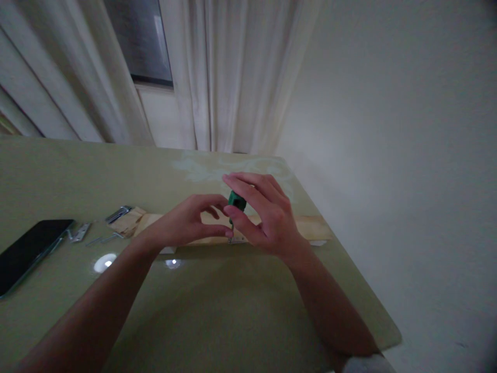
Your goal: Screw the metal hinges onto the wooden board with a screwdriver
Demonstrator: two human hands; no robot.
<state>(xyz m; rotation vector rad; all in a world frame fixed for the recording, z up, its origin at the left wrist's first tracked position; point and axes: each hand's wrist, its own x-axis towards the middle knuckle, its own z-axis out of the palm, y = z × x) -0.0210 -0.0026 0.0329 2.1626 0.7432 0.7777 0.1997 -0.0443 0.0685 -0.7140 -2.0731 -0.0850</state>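
My right hand (264, 215) grips a small screwdriver with a green handle (236, 200), held upright with its tip down on a long pale wooden board (310, 227) that lies across the table. My left hand (190, 220) is beside it, thumb and fingers curled and pinched near the screwdriver's shaft just above the board; whatever they hold is too small to make out. Both forearms reach in from the bottom of the view.
A glossy olive-green table (217, 311) fills the lower view, its right edge running along a white wall. At the left lie a black phone (27, 251), small metal brackets (79, 232) and a torn paper packet (128, 220). White curtains (233, 72) hang behind.
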